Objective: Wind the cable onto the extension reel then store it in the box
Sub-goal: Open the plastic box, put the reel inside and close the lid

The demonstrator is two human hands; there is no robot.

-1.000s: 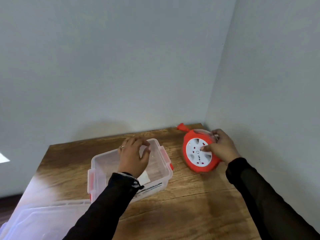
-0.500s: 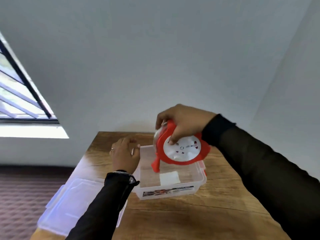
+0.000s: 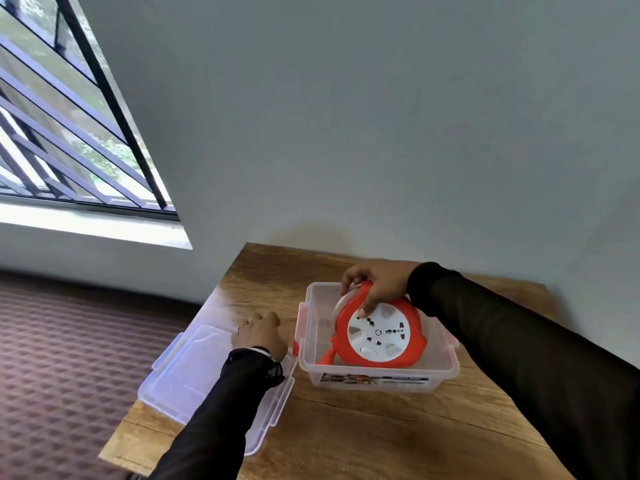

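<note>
The red extension reel (image 3: pixel 381 336) with a white socket face lies tilted inside the clear plastic box (image 3: pixel 377 379), its red plug hanging at the lower left. My right hand (image 3: pixel 375 282) grips the reel's top rim, thumb on the white face. My left hand (image 3: pixel 259 336) rests on the clear lid (image 3: pixel 188 372), just left of the box, fingers curled on the lid's far edge. The cable looks wound inside the reel; only a pale edge shows under my right hand.
The wooden table (image 3: pixel 346 427) stands in a corner against grey walls. Its left edge drops to a patterned carpet (image 3: pixel 62 358). The lid overhangs that edge. A barred window (image 3: pixel 69 133) is at the upper left.
My right hand lifted the reel from the table's right side, carried it left and lowered it into the box. My left hand left the box rim and moved onto the lid.
</note>
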